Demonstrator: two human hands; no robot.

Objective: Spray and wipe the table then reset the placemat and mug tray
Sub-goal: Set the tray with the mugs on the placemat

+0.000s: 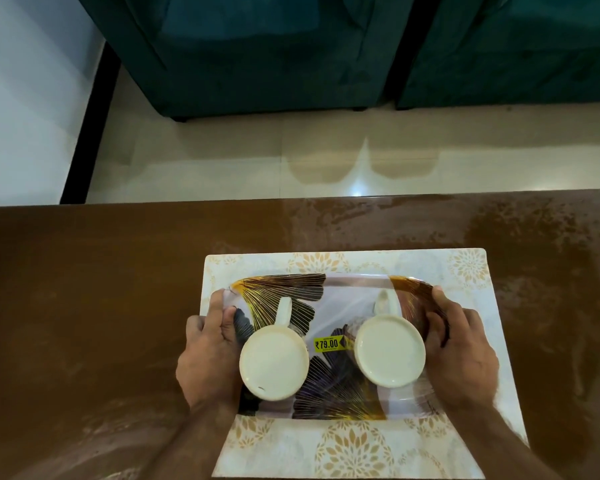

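A white tray [347, 292] with dark and gold leaf patterns rests on a pale floral placemat [354, 445] on the brown table [84, 306]. Two cream mugs stand upside down on the tray: the left mug [274, 362] and the right mug [389, 351], handles pointing away from me. A yellow price sticker [327, 344] sits between them. My left hand [208, 355] grips the tray's left edge, thumb over the rim. The tray's right edge is held the same way by my right hand [461, 351].
The table surface shows damp streaks, mostly at the far right [430, 223]. Beyond the table's far edge lies a glossy tiled floor [257, 161], then a dark teal sofa [257, 46]. A white wall with black skirting [90, 109] is at the left.
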